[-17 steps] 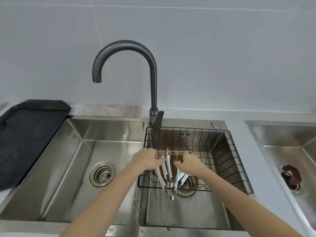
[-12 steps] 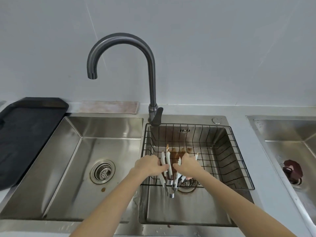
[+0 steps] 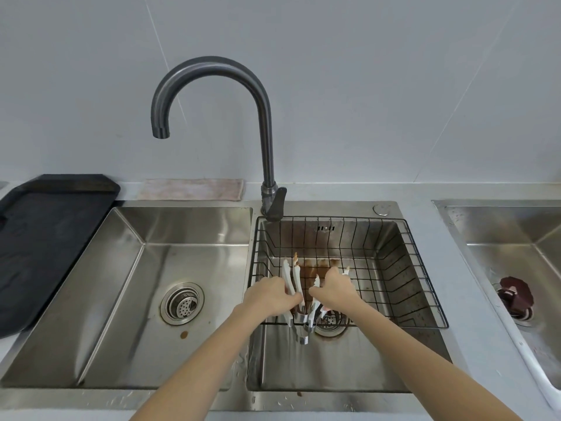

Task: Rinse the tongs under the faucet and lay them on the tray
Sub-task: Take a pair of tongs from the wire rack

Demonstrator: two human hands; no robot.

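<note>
Gripping white tongs (image 3: 292, 279), the left hand (image 3: 270, 296) is curled tight around them. The right hand (image 3: 334, 288) is closed on a second white pair (image 3: 315, 305). Both pairs sit between the hands, tips up, over the wire basket (image 3: 403, 268). Brown stains mark the tips.

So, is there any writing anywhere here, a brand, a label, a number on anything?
None that can be read.
Faucet: no visible marking.
Sink: only overflow slots on the back wall, no letters.
Round cap on the sink deck: too small to tell if it is marked.
Tray, cloth, tongs in the left hand and right hand: plain.
</note>
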